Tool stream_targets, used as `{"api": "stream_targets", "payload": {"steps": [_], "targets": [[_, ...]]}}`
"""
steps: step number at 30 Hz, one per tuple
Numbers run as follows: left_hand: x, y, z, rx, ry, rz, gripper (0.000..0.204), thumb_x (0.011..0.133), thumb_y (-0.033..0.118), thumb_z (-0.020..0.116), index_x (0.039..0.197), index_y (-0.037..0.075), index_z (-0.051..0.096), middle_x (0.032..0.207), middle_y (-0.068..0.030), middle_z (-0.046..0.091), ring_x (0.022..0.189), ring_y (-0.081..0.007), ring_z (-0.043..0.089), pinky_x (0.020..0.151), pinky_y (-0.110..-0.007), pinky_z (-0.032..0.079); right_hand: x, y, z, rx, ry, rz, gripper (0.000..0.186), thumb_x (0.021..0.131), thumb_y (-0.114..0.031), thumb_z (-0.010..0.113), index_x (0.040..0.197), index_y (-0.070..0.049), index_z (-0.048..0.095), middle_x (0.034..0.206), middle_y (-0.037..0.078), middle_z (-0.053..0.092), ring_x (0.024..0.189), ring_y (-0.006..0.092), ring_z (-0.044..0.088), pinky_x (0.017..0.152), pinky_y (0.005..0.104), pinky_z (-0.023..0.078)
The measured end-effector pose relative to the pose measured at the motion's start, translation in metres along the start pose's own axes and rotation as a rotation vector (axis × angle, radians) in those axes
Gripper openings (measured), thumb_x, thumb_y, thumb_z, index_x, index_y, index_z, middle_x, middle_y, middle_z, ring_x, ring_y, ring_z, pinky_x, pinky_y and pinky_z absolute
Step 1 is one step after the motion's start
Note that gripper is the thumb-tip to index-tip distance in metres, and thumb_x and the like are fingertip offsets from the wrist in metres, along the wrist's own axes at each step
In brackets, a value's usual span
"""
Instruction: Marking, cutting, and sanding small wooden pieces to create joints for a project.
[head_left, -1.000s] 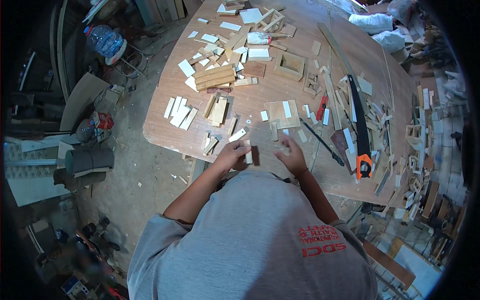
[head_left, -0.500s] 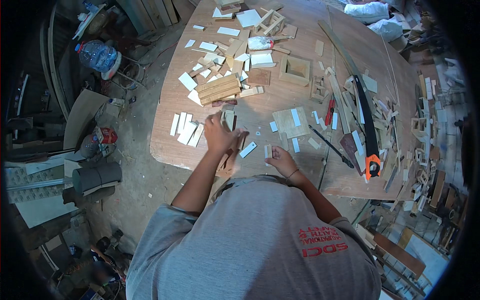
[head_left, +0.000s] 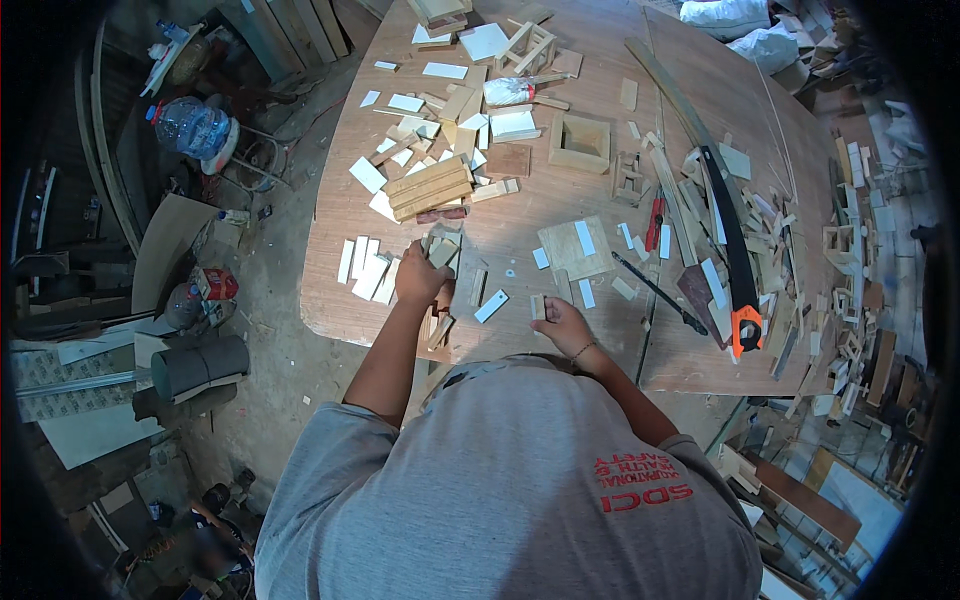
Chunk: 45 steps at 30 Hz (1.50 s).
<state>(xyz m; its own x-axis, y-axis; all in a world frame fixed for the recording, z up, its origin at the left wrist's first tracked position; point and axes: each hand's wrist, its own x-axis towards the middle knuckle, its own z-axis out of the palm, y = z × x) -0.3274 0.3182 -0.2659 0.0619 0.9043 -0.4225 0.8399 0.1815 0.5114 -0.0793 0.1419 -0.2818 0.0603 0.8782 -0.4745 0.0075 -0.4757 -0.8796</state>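
Note:
My left hand (head_left: pixel 418 277) is at the left front of the table, its thumb and fingers closed around a small wooden block (head_left: pixel 440 249). Beneath and beside that hand are more wood pieces, partly hidden by it. My right hand (head_left: pixel 565 327) pinches a short, pale wooden strip (head_left: pixel 538 307) close to the table's front edge. Between the hands lie a narrow wood strip (head_left: pixel 479 288) and a white strip with a dark hole (head_left: pixel 491 306). Left of my left hand, several white-faced pieces (head_left: pixel 367 268) lie in a loose row.
Stacked wood strips (head_left: pixel 431 187) and white offcuts lie beyond my left hand. A square wooden box frame (head_left: pixel 580 143) stands farther back. To the right are a thin plywood square (head_left: pixel 560 252), a dark rod (head_left: pixel 655 290), red-handled pliers (head_left: pixel 655 224) and an orange-handled saw (head_left: pixel 746 332).
My left hand has shifted slightly left and closed on a block, uncovering the narrow strip to its right. The right hand stays almost still with its strip.

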Motion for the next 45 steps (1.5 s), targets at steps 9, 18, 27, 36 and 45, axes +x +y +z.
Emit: {"api": "stream_targets", "payload": {"steps": [9, 18, 27, 36, 45], "targets": [[-0.039, -0.002, 0.000, 0.121, 0.473, 0.323, 0.080, 0.065, 0.027, 0.082, 0.130, 0.001, 0.044, 0.125, -0.0206, 0.048, 0.112, -0.0364, 0.048, 0.095, -0.042, 0.042, 0.010, 0.011, -0.002, 0.225, -0.058, 0.047, 0.043, 0.082, 0.000, 0.060, 0.124, 0.005, 0.051, 0.099, 0.009, 0.064, 0.087, 0.0150, 0.062, 0.075, 0.0266, 0.050], [-0.111, 0.018, 0.057, 0.011, -0.023, 0.519, 0.052, 0.070, 0.017, 0.074, 0.116, 0.003, 0.054, 0.111, -0.0169, 0.057, 0.102, -0.0352, 0.057, 0.088, -0.042, 0.047, 0.005, 0.015, -0.006, 0.071, -0.017, 0.212, 0.050, 0.083, -0.001, 0.052, 0.132, 0.002, 0.045, 0.103, 0.015, 0.065, 0.088, 0.0192, 0.065, 0.074, 0.0298, 0.053], [-0.120, 0.022, 0.073, -0.399, -0.110, 0.372, 0.047, 0.068, 0.010, 0.071, 0.112, 0.002, 0.057, 0.110, -0.0185, 0.057, 0.103, -0.0346, 0.056, 0.092, -0.042, 0.045, 0.006, 0.020, -0.014, -0.256, -0.121, -0.049, 0.051, 0.081, -0.008, 0.064, 0.129, 0.000, 0.050, 0.107, 0.018, 0.064, 0.094, 0.0259, 0.064, 0.083, 0.0324, 0.051], [-0.150, 0.022, 0.087, -0.102, 0.244, 0.488, 0.045, 0.064, 0.010, 0.072, 0.106, 0.001, 0.058, 0.107, -0.0175, 0.057, 0.103, -0.0349, 0.054, 0.092, -0.043, 0.044, -0.022, 0.025, -0.059, -0.160, 0.172, -0.189, 0.033, 0.080, -0.005, 0.065, 0.113, 0.000, 0.060, 0.105, 0.015, 0.063, 0.092, 0.0214, 0.064, 0.081, 0.0307, 0.051], [-0.159, 0.044, 0.120, -0.036, -0.107, 0.276, 0.062, 0.067, 0.022, 0.078, 0.121, 0.003, 0.055, 0.126, -0.0224, 0.044, 0.110, -0.0363, 0.053, 0.092, -0.041, 0.047, -0.054, 0.045, -0.143, -0.357, 0.404, -0.246, 0.021, 0.080, -0.006, 0.065, 0.100, -0.002, 0.065, 0.096, 0.013, 0.064, 0.083, 0.0266, 0.063, 0.078, 0.0342, 0.051]]}}
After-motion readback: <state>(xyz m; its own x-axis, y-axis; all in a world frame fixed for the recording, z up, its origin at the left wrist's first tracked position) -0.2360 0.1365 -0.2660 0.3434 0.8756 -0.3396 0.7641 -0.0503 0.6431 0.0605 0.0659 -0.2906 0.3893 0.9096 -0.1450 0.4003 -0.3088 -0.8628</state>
